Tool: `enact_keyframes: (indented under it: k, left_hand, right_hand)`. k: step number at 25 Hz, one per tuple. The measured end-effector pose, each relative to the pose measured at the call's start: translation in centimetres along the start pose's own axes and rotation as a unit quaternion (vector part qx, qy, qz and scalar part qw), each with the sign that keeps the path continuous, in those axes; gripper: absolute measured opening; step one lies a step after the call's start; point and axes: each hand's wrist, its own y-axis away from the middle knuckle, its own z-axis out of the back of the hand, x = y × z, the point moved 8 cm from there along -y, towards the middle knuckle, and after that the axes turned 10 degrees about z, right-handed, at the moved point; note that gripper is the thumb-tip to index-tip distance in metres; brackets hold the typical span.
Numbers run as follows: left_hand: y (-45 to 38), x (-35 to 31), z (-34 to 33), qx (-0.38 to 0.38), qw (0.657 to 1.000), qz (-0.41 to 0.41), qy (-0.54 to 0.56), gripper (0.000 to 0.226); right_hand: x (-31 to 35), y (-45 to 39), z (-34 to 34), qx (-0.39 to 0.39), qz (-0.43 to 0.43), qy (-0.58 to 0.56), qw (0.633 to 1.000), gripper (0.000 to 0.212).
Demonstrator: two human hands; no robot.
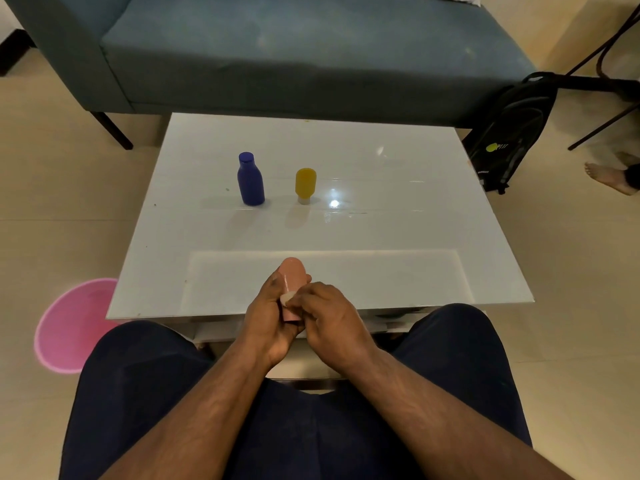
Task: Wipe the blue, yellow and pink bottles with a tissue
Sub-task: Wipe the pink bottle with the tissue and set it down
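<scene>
Glossy white tabletop fills the middle of the frame before a blue-grey sofa; on it, left of centre, stand your dark blue plastic bottle and, just right, your yellow bottle inverted on its pale cap. At lower centre your left hand grips the pink bottle while your right hand pinches a small white tissue wad against it. No bottle lettering is readable; the black backpack at right bears a yellow-green logo, illegible.

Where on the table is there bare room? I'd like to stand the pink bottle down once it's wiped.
Right of the yellow bottle the white table is bare to its right edge. The wide strip between the two standing bottles and the hands is bare too. Tightest: between the blue bottle and yellow bottle.
</scene>
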Motion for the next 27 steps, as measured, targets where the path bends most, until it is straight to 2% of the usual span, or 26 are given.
enact_keyframes:
  k: [2, 5, 6, 10, 15, 19, 23, 27]
  left_hand:
    - [-0.1, 0.0, 0.1, 0.003, 1.000, 0.003, 0.010, 0.038]
    - [-0.2, 0.3, -0.3, 0.006, 1.000, 0.010, 0.006, 0.038]
    - [-0.2, 0.3, -0.3, 0.005, 1.000, 0.011, 0.008, 0.041]
    - [-0.3, -0.4, 0.2, 0.009, 1.000, 0.006, 0.012, 0.053]
    - [-0.2, 0.4, -0.2, 0.008, 1.000, 0.017, 0.016, 0.041]
    - [0.2, 0.3, -0.4, 0.008, 0.998, 0.005, -0.062, 0.036]
    - [0.2, 0.8, -0.6, -0.002, 0.984, -0.002, -0.176, 0.032]
    - [0.2, 0.6, -0.9, -0.010, 0.967, -0.027, -0.251, 0.035]
  right_hand:
    - [-0.8, -0.1, 0.3, -0.007, -0.011, -0.006, 1.000, 0.027]
    - [-3.5, -0.2, 1.6, -0.088, -0.115, -0.023, 0.989, 0.023]
    - [-3.3, -0.2, 1.6, -0.087, -0.114, -0.022, 0.989, 0.023]
    - [0.1, 0.4, 0.2, -0.009, -0.012, -0.020, 1.000, 0.025]
    - [-3.5, -0.4, 1.8, -0.101, -0.121, -0.006, 0.987, 0.021]
    - [-0.8, -0.4, 0.6, -0.024, -0.019, 0.045, 0.999, 0.026]
    - [-5.0, -0.4, 3.1, -0.132, -0.144, 0.012, 0.981, 0.023]
    - [-2.6, -0.6, 2.3, -0.084, -0.061, 0.029, 0.994, 0.032]
